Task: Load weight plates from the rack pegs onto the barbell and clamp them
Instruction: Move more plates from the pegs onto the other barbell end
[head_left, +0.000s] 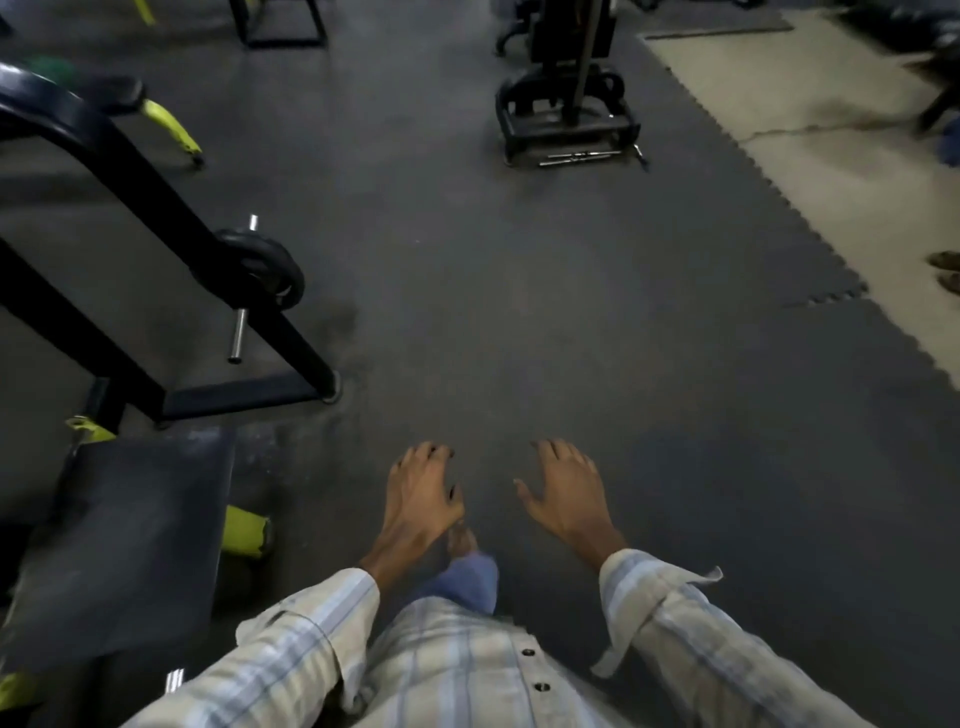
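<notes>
Both hands empty. Left hand (423, 496) at 6 o'clock, fingers loosely curled, holding nothing. Right hand (566, 491) just beside it, fingers spread wide, palm down, over bare rubber floor (519, 312).

Nearest task item: small black weight plates (260, 267) at 9 o'clock, stacked on a chrome peg (238, 332) of the black rack frame (156, 208). Well apart from both hands. Peg tip below the plates is bare.

Progress, my read: between carries or not started. No plate in hand, no clamp in view, no loaded barbell identifiable (chrome stub (174, 680) at 7 o'clock may be a bar end, can't tell).

Bench pad (140, 535) at 8 o'clock.

Writing: none readable; plates too dark and blurred for markings.
</notes>
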